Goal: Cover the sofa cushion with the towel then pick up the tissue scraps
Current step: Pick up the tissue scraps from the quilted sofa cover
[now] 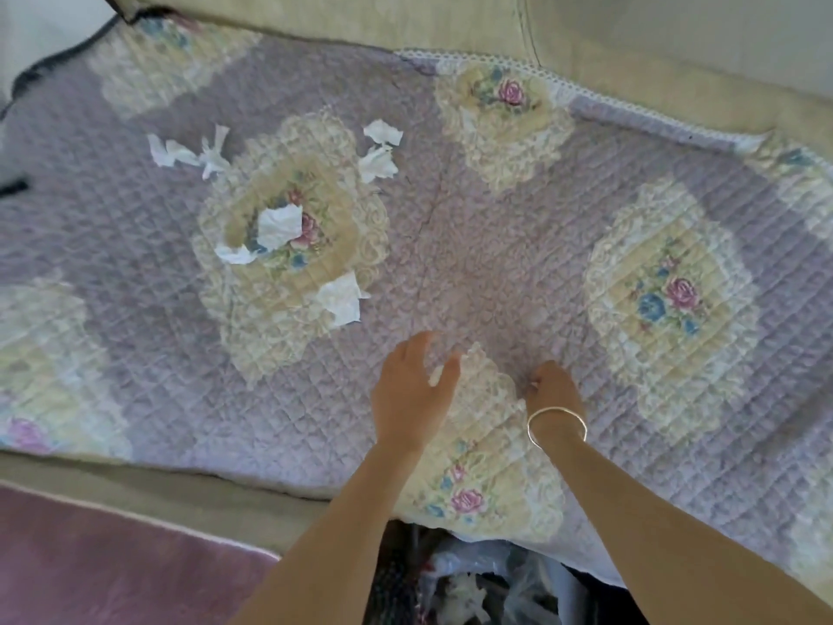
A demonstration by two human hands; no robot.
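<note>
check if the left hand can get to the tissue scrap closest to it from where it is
Probably yes. The left hand, fingers spread, is over the towel, and the nearest tissue scrap lies bare on top, just up and left of it, with nothing between. The right hand pinches the towel on the other side.

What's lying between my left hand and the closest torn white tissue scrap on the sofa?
Nothing but bare lilac quilted floral towel; the head view shows no object between the left hand and the torn white tissue scrap.

Single head-worn wide-angle view, looking steeply down from close above, facing the sofa [631,29] backrest
</note>
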